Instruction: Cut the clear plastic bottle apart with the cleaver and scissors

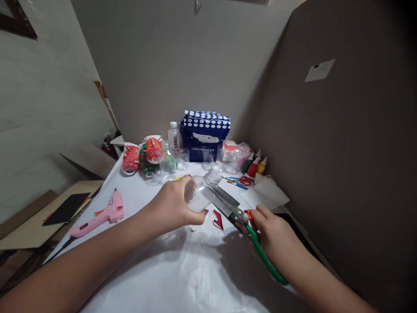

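My left hand (177, 204) is wrapped round the cut top half of a clear plastic bottle (200, 191), held a little above the white table cover (182, 269), its threaded neck pointing right. My right hand (275, 234) grips a large pair of shears with green and orange handles (257, 243). The shears' metal blades (223, 200) are parted and reach up to the bottle just below its neck. A small red paper scrap (217, 219) lies on the cover beneath them.
A pink glue gun (104, 214) lies at left. At the back stand painted bottle figures (143, 158), clear cups (183, 158), a white bottle (173, 135), a blue dotted bag (203, 134), paint bottles (254, 165), small red scissors (244, 180) and white paper (267, 193). A brown partition (342, 152) closes the right.
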Action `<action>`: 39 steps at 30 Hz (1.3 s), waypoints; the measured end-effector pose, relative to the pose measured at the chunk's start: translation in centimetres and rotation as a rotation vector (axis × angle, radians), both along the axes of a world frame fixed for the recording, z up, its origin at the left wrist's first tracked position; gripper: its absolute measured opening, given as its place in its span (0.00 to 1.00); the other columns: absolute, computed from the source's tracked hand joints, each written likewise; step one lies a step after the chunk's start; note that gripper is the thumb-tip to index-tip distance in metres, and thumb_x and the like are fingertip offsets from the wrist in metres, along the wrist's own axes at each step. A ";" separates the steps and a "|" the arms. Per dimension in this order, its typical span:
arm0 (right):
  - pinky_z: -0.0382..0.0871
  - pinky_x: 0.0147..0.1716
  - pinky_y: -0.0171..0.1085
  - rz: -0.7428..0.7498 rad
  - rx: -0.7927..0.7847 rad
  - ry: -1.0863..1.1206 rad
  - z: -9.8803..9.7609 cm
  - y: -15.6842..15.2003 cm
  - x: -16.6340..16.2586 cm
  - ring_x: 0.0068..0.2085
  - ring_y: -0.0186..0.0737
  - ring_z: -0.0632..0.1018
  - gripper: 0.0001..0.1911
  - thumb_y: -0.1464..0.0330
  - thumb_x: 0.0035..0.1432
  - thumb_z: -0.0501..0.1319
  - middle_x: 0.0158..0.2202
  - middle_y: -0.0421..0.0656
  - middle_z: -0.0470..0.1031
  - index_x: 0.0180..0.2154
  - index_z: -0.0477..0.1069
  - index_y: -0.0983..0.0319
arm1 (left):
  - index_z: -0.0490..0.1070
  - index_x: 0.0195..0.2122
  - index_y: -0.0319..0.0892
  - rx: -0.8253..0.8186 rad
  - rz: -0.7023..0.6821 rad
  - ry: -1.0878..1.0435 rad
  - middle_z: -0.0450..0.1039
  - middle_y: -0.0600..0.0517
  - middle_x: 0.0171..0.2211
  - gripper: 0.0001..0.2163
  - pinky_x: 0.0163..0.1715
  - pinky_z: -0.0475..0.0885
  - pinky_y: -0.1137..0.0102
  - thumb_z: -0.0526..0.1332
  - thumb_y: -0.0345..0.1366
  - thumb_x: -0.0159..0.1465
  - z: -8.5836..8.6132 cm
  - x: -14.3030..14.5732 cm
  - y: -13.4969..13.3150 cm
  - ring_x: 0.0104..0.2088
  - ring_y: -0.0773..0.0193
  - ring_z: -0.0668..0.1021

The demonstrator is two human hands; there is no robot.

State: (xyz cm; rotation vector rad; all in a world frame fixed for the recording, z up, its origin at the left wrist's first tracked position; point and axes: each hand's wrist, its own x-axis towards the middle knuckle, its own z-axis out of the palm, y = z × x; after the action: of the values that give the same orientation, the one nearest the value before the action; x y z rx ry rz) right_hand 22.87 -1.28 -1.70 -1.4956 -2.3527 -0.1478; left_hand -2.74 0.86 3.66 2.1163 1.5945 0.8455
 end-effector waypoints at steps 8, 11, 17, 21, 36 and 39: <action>0.58 0.25 0.34 0.099 -0.131 0.239 -0.2 -0.3 -0.6 0.24 0.35 0.66 0.11 0.65 0.61 0.54 0.28 0.41 0.64 0.26 0.60 0.59 | 0.55 0.59 0.45 -0.275 -0.332 -0.180 0.60 0.43 0.60 0.40 0.47 0.71 0.63 0.71 0.42 0.46 1.1 -2.3 1.8 0.53 0.50 0.73; 0.58 0.26 0.34 0.128 -0.150 0.298 -0.8 -0.4 -1.4 0.25 0.35 0.65 0.12 0.64 0.62 0.54 0.28 0.41 0.64 0.26 0.58 0.58 | 0.45 0.65 0.49 -0.491 -0.494 -0.261 0.51 0.41 0.65 0.48 0.49 0.71 0.61 0.71 0.40 0.46 1.6 -3.4 1.9 0.55 0.48 0.72; 0.58 0.27 0.35 0.130 -0.215 0.282 -0.1 -0.8 -1.8 0.27 0.38 0.67 0.18 0.53 0.57 0.59 0.28 0.40 0.65 0.29 0.57 0.58 | 0.58 0.58 0.44 -0.584 -0.545 -0.177 0.76 0.48 0.42 0.35 0.37 0.74 0.65 0.68 0.36 0.48 3.1 -3.1 0.7 0.39 0.55 0.79; 0.58 0.27 0.35 0.108 -0.280 0.177 1.5 -1.2 -1.2 0.28 0.39 0.68 0.26 0.45 0.47 0.64 0.31 0.40 0.66 0.30 0.57 0.58 | 0.66 0.47 0.42 -0.467 -0.461 -0.078 0.76 0.53 0.33 0.26 0.32 0.72 0.69 0.68 0.33 0.44 3.4 -2.9 0.5 0.33 0.59 0.78; 0.54 0.25 0.34 0.023 -0.433 0.146 2.1 -0.4 -2.1 0.27 0.38 0.68 0.23 0.45 0.52 0.59 0.28 0.40 0.69 0.30 0.60 0.58 | 0.61 0.46 0.43 -0.380 -0.270 0.049 0.72 0.54 0.32 0.26 0.31 0.70 0.68 0.65 0.35 0.45 2.4 -2.6 0.3 0.33 0.60 0.75; 0.54 0.26 0.35 0.030 -0.364 0.128 2.0 0.0 -2.5 0.26 0.38 0.68 0.21 0.48 0.54 0.58 0.28 0.41 0.69 0.28 0.60 0.58 | 0.61 0.46 0.44 -0.382 -0.279 0.033 0.71 0.54 0.32 0.25 0.31 0.70 0.68 0.64 0.35 0.45 2.5 -2.7 0.2 0.33 0.60 0.74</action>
State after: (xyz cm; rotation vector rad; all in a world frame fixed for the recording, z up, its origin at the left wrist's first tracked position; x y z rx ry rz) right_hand 20.40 -1.25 0.26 -1.5706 -2.3857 0.3927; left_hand -5.46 1.10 6.20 2.0132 1.3075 0.3811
